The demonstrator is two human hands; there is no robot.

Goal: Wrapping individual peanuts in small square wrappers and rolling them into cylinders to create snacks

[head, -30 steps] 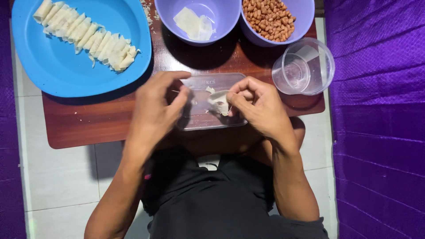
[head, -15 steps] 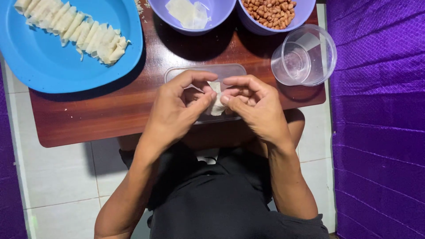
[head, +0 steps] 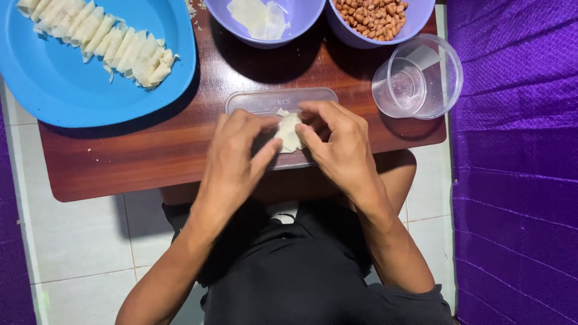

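Hands closed in | left hand (head: 238, 153), right hand (head: 337, 141) probably pinching pale wrapper (head: 289, 131) | clear tray (head: 265, 101) beneath

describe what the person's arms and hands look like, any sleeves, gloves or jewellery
Both the left hand and the right hand are bare, with no gloves. No rings, watch or bracelet show on either one. The forearms are uncovered as far as they are in view, with no sleeve over them. The black top covers the torso, and a bit of its fabric shows near the right elbow.
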